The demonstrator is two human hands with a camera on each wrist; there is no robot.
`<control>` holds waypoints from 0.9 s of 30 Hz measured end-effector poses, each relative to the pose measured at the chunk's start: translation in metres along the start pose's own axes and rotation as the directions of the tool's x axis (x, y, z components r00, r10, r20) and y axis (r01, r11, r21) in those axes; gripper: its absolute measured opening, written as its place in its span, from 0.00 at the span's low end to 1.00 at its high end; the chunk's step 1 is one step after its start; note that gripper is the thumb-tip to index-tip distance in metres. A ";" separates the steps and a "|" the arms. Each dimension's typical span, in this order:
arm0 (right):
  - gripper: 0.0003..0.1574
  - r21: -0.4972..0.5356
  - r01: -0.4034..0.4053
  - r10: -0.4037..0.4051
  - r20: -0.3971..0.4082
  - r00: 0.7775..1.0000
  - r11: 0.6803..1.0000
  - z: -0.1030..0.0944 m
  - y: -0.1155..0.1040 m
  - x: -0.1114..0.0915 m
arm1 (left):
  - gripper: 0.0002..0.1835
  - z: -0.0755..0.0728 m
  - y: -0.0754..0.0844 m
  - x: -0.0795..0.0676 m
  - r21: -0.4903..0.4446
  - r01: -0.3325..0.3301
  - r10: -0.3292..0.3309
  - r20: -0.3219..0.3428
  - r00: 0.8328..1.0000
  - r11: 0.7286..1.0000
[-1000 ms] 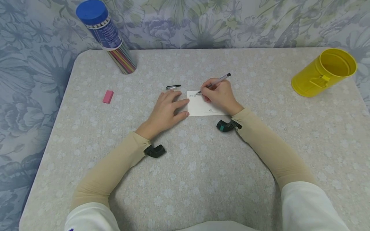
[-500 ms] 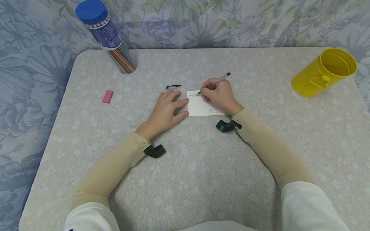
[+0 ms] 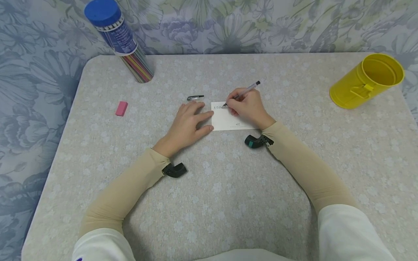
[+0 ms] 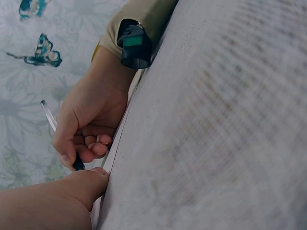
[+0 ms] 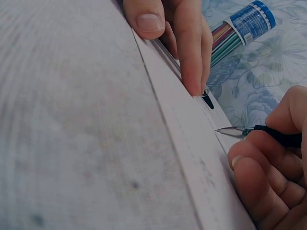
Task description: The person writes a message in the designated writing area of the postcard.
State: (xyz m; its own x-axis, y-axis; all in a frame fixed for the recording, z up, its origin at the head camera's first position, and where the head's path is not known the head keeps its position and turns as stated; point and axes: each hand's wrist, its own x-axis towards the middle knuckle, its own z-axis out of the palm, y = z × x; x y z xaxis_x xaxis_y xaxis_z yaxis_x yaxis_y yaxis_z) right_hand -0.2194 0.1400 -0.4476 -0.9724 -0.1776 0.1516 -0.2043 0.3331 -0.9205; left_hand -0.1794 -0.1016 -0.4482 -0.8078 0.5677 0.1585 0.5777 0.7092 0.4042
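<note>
A white card (image 3: 225, 121) lies on the table, with a short row of small dark characters at its upper left and a small print near its lower edge. My right hand (image 3: 249, 107) pinches a clear-barrelled pen (image 3: 249, 88), its tip at the end of the written row. In the right wrist view the pen's metal tip (image 5: 230, 131) is at the card's surface. My left hand (image 3: 187, 125) lies with fingers spread, thumb and index fingertip touching the card's left edge. Just beyond its fingers lies a black and clear pen cap (image 3: 195, 98).
A pink eraser (image 3: 121, 108) lies at the left. At the back left stands a clear tube of coloured pencils with a blue lid (image 3: 102, 12). An open yellow canister (image 3: 365, 81) stands at the far right. A floral wall (image 3: 228, 27) borders the table's back.
The pen tip has shifted very slightly along the written row. My left hand and the card stay in place.
</note>
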 end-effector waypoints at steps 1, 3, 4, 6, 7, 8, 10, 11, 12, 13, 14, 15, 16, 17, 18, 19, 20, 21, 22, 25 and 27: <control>0.08 0.002 -0.001 0.001 -0.001 1.000 1.000 0.000 0.000 0.000 | 0.26 0.000 0.000 0.000 0.000 0.000 0.000 0.000 1.000 1.000; 0.08 0.008 -0.002 0.002 -0.005 1.000 1.000 0.000 0.000 0.000 | 0.26 0.000 0.000 0.000 0.000 -0.001 0.001 -0.001 1.000 1.000; 0.08 0.010 -0.002 0.002 -0.007 1.000 1.000 0.000 0.000 0.000 | 0.26 0.000 0.000 0.000 0.001 -0.002 0.002 -0.002 1.000 1.000; 0.08 0.008 -0.004 0.004 -0.010 1.000 1.000 0.000 0.000 0.000 | 0.26 0.000 -0.001 0.001 0.000 -0.002 0.002 -0.002 1.000 1.000; 0.08 0.007 -0.005 0.005 -0.011 1.000 1.000 0.000 0.000 0.000 | 0.26 0.000 -0.001 0.001 -0.001 -0.001 0.001 -0.001 1.000 1.000; 0.08 0.007 -0.005 0.005 -0.011 1.000 1.000 0.000 0.000 0.000 | 0.26 0.000 -0.001 0.001 -0.001 0.000 0.000 -0.001 1.000 1.000; 0.08 0.008 -0.008 0.008 -0.012 1.000 1.000 0.000 0.000 0.000 | 0.26 0.000 -0.001 0.000 0.000 0.000 0.000 0.000 1.000 1.000; 0.08 0.009 -0.011 0.011 -0.012 1.000 1.000 0.000 0.000 0.000 | 0.26 0.000 -0.001 0.000 0.000 0.000 0.000 0.001 1.000 1.000; 0.08 0.011 -0.013 0.013 -0.012 1.000 1.000 0.000 0.000 0.000 | 0.26 0.000 -0.001 0.000 0.001 0.000 0.000 0.001 1.000 1.000; 0.08 0.012 -0.013 0.013 -0.012 1.000 1.000 0.000 0.000 0.000 | 0.26 0.000 -0.001 0.000 0.001 0.000 0.000 0.001 1.000 1.000; 0.07 0.012 -0.015 0.015 -0.012 1.000 1.000 0.001 0.000 0.000 | 0.26 0.000 -0.001 0.000 0.000 0.000 0.000 0.001 1.000 1.000; 0.07 0.012 -0.016 0.016 -0.012 1.000 1.000 0.001 0.000 0.000 | 0.26 0.000 -0.001 0.000 0.001 -0.001 0.001 0.000 1.000 1.000; 0.07 0.012 -0.017 0.017 -0.011 1.000 1.000 0.001 0.000 0.000 | 0.26 0.001 -0.001 0.000 0.001 0.000 0.000 0.000 1.000 1.000; 0.07 0.011 -0.017 0.017 -0.011 1.000 1.000 0.001 0.000 0.000 | 0.26 0.001 -0.001 0.000 0.001 -0.001 0.001 0.000 1.000 1.000; 0.07 0.011 -0.015 0.015 -0.010 1.000 1.000 0.001 0.000 0.000 | 0.26 0.001 -0.001 0.000 0.000 0.000 0.000 0.000 1.000 1.000; 0.07 0.012 -0.014 0.015 -0.010 1.000 1.000 0.001 0.000 0.000 | 0.26 0.001 -0.001 0.000 0.000 0.000 0.000 0.001 1.000 1.000; 0.07 0.010 -0.014 0.014 -0.010 1.000 1.000 0.001 0.000 0.000 | 0.26 0.001 -0.001 0.000 0.000 0.000 0.000 0.000 1.000 1.000; 0.07 0.010 -0.014 0.014 -0.009 1.000 1.000 0.001 0.000 0.000 | 0.26 0.001 -0.001 0.000 0.001 0.001 -0.001 0.000 1.000 1.000; 0.08 0.010 -0.013 0.013 -0.010 1.000 1.000 0.001 0.001 0.000 | 0.26 0.001 -0.001 0.000 0.001 0.001 -0.001 0.001 1.000 1.000; 0.08 0.003 -0.011 0.011 -0.011 1.000 1.000 0.001 0.001 0.000 | 0.26 0.001 0.000 0.000 -0.001 0.005 -0.005 0.002 1.000 1.000; 0.08 0.002 -0.008 0.008 -0.008 1.000 1.000 0.001 0.001 0.000 | 0.26 0.001 0.000 0.000 -0.002 0.007 -0.007 0.003 1.000 1.000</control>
State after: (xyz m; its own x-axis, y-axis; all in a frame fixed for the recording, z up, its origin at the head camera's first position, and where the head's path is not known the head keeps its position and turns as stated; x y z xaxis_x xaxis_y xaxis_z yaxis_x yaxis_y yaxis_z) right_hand -0.2197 0.1394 -0.4490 -0.9749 -0.1672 0.1470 -0.1961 0.3330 -0.9223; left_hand -0.1792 -0.1015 -0.4488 -0.8117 0.5636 0.1532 0.5716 0.7124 0.4071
